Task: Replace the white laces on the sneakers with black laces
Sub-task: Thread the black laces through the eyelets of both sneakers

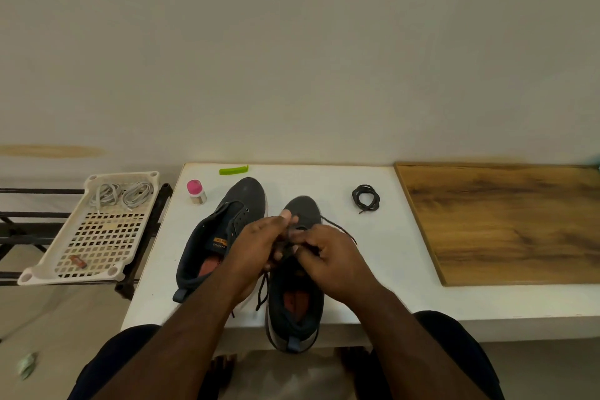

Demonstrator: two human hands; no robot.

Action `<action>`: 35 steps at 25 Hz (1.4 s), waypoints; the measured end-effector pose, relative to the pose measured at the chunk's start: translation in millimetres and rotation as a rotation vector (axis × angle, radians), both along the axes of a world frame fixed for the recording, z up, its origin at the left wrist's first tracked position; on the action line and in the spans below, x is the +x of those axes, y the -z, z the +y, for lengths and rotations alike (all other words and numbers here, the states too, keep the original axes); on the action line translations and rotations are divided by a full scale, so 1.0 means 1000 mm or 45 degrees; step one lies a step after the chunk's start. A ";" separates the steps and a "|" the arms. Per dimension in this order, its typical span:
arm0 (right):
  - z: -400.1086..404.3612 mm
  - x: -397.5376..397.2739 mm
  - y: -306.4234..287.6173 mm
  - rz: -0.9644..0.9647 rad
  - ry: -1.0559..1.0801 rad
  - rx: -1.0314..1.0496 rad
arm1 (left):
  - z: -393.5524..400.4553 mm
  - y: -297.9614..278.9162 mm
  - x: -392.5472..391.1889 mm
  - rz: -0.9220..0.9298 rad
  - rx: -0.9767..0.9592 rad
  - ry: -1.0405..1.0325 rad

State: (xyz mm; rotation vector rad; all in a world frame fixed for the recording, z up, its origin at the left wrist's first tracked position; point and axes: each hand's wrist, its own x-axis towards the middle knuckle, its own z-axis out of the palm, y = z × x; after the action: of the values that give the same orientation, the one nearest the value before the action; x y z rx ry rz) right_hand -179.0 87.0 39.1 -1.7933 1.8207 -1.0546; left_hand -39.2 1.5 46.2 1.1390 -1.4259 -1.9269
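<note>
Both white laces (121,195) are already out and lie coiled at the far end of the cream perforated plastic tray (94,230), well left of the right-hand dark grey sneaker (297,299), which serves as the landmark here. Over that sneaker's eyelets the left hand (256,243) and the right hand (328,256) meet, fingers curled and pinching a thin black lace (337,229) whose loose ends trail to either side, so threading here looks under way but unfinished. The other dark grey sneaker (220,230), just to the left, shows bare eyelets, and its coiled black lace (366,198) waits beyond and to the right.
</note>
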 end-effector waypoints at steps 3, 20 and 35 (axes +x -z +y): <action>-0.001 -0.002 0.005 -0.029 0.088 0.134 | 0.001 -0.003 0.001 0.028 -0.030 -0.032; 0.003 -0.016 0.006 -0.266 0.004 0.288 | 0.004 -0.001 -0.006 0.105 0.058 -0.089; -0.002 -0.031 0.004 -0.103 0.543 0.064 | 0.006 0.008 0.000 -0.425 -0.639 0.060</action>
State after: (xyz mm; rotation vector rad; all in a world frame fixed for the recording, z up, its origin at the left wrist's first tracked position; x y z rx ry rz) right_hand -210.4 84.5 35.5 -1.3408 2.2123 -1.1947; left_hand -39.1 8.0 38.2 1.2137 -1.9826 -1.3220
